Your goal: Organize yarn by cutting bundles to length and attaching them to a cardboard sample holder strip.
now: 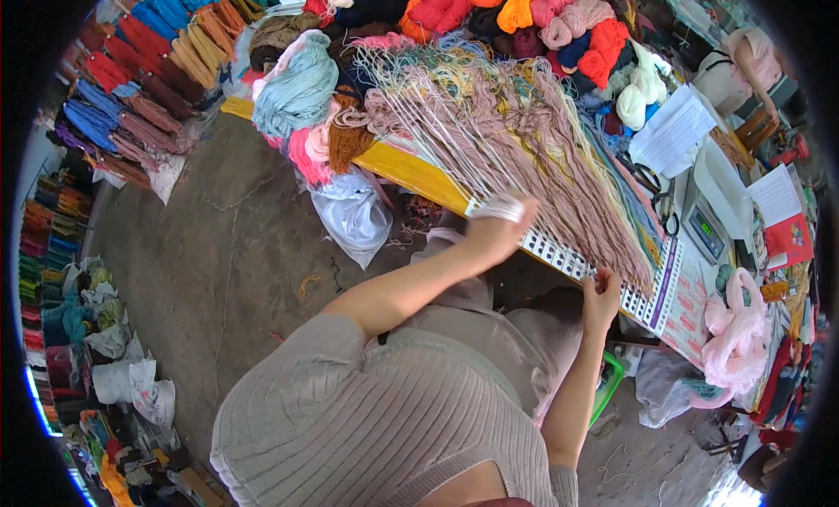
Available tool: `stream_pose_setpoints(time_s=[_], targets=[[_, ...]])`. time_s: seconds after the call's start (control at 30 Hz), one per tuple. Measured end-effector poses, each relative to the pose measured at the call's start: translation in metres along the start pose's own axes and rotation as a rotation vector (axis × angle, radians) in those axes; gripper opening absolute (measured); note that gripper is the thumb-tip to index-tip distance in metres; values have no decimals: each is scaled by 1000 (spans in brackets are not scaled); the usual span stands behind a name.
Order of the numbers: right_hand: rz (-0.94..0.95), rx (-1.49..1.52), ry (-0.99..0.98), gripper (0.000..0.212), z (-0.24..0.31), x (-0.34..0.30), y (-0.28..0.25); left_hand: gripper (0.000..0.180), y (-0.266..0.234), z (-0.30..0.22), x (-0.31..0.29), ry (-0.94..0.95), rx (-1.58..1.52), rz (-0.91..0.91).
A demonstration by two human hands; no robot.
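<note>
My left hand (500,234) is closed and smeared by motion above the table's near edge. A blurred white bundle that looks like yarn (498,208) shows at its fingers. Farther right, my right hand (600,295) pinches at the near edge of a white card strip with a row of dark holes (559,255). What lies between those fingertips is too small to make out. Beyond both hands, long dusty-pink yarn strands (559,192) lie spread across the table, with cream, yellow and teal strands among them.
The yellow table edge (411,177) runs diagonally before me. Yarn skeins (297,87) crowd the far side. Scissors (669,218), a digital scale (706,223) and pale pink yarn (734,332) are at right. A plastic bag (352,211) hangs left. Another person (743,70) is at far right.
</note>
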State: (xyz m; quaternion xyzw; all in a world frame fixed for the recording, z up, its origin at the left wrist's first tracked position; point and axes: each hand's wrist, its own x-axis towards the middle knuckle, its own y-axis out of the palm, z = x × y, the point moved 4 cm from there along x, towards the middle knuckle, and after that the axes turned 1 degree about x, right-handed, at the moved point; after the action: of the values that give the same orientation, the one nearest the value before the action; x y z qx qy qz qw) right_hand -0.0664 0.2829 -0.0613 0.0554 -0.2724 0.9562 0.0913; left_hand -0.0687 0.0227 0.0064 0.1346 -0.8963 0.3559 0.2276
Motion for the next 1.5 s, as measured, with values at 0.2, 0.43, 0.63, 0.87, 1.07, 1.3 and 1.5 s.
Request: stream_pose_setpoints(time_s=[0.2, 0.43, 0.63, 0.87, 1.07, 1.3, 1.5], targets=[[-7, -42, 1, 28, 5, -2, -9, 14, -132, 143, 27, -167, 124, -562], [-1, -86, -24, 28, 10, -3, -6, 17, -138, 232, 46, -201, 253, -35], [-2, -119, -46, 28, 15, -2, -2, 18, -125, 258, 49, -347, 304, 262], [15, -145, -27, 27, 15, -2, -1, 21, -167, 259, 55, -88, 648, -115], [13, -143, -28, 27, 12, -2, -2, 16, -203, 250, 63, -164, 740, -169], [-18, -114, -70, 27, -5, 1, -9, 22, -186, 232, 72, -28, 721, -305], [15, -105, 11, 31, 11, 4, -3, 13, -90, 56, 57, 20, 65, -29]])
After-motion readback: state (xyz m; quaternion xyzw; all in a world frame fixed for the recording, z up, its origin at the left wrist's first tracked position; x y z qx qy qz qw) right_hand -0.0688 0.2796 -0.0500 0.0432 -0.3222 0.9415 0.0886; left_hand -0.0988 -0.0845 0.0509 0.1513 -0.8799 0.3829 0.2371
